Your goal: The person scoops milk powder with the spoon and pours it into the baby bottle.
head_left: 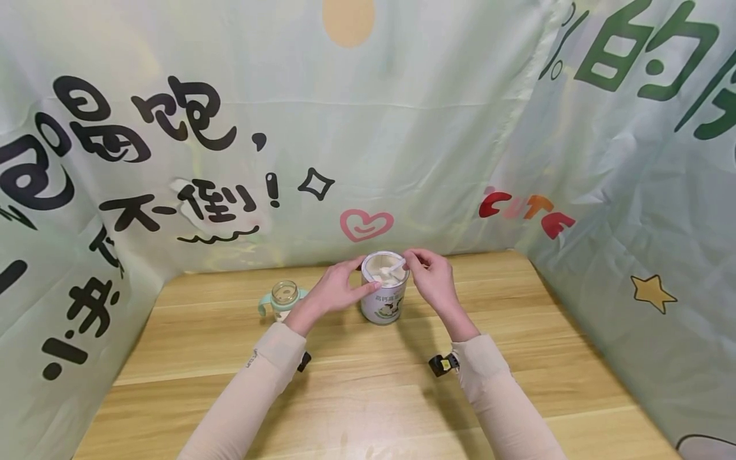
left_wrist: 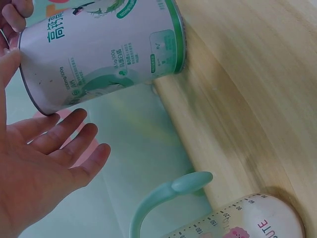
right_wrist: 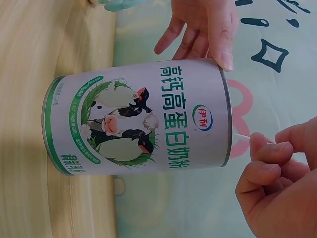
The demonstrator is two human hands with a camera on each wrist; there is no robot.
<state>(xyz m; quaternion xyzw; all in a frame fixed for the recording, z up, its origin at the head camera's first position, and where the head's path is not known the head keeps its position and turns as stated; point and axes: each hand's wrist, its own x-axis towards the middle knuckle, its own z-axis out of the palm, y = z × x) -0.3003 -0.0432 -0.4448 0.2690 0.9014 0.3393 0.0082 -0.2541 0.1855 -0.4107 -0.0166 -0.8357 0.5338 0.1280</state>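
A milk powder can (right_wrist: 198, 144), white with a green base band and a cow picture, stands upright on the table with its top uncovered. Pale powder (head_left: 386, 260) shows inside. My left hand (head_left: 336, 287) holds the can's left side by the rim, thumb over the front edge and forefinger against the side, the other fingers spread loosely. Between thumb and forefinger, my right hand (head_left: 432, 278) pinches the handle of a white scoop (head_left: 397, 266); the scoop reaches into the can's mouth. Left of the can, partly behind my left wrist, is a lidless baby bottle (head_left: 284, 292) with mint-green handles.
The wooden table (head_left: 368, 383) ends at a printed fabric backdrop (head_left: 287, 140) close behind the can. Fabric also rises along the left and right sides. Measuring marks run along the bottle in the left wrist view. A black wrist camera (head_left: 443, 365) sits by my right cuff.
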